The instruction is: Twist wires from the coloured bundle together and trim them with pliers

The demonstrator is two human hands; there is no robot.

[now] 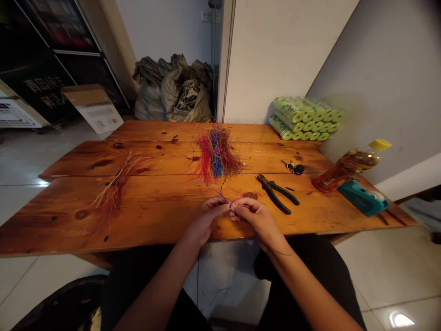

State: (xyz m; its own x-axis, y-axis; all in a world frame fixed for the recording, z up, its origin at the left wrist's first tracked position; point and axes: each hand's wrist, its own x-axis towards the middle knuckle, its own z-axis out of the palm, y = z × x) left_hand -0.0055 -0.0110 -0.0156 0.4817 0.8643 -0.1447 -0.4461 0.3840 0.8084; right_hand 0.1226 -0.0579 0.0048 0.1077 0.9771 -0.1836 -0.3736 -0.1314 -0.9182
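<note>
My left hand (pixel 208 216) and my right hand (pixel 253 216) meet over the near edge of the wooden table (pixel 155 202). Both pinch a thin twisted wire strand (pixel 223 187) that rises from between the fingertips toward the far side. Just beyond the hands lies a tangled pile of red, blue and purple wires (pixel 217 154). A smaller bundle of reddish and pale wires (pixel 115 184) lies on the left part of the table.
Green-handled pliers (pixel 277 193) lie right of my hands, with keys (pixel 294 168) behind them. A yellow-capped bottle (pixel 349 165) and a teal tape dispenser (pixel 363 197) sit at the right end. Green rolls (pixel 305 118) are stacked against the wall. Grey sacks (pixel 175 89) stand behind the table.
</note>
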